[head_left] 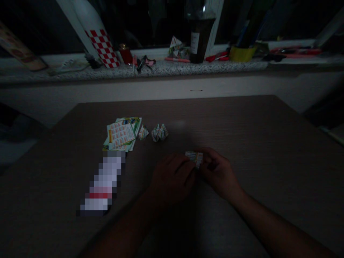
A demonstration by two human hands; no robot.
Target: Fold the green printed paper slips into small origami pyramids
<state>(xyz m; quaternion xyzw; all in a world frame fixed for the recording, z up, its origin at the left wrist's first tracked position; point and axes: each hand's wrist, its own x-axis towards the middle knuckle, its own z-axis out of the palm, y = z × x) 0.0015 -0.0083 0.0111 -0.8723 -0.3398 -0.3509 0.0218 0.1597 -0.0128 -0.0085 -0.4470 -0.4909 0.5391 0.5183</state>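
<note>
A small folded piece of printed paper point(197, 156) is held between my two hands, low over the dark table. My right hand point(219, 172) grips its right edge, thumb and fingers closed. From the left, my left hand point(173, 175) lies over the lower part of the paper, its fingers curled and partly in shadow. Beyond my left hand stand small folded paper pieces: a single one point(143, 132) and a joined pair point(159, 132). Beside them lies a loose stack of printed paper sheets point(120, 134).
A blurred-out phone-like device point(103, 182) lies left of my forearm. Along the granite sill point(161, 68) stand a checkered bottle point(103, 46), a dark lidded cup point(200, 39), a yellow holder point(242, 53) and several small items. The table point(242, 118) ends at the wall.
</note>
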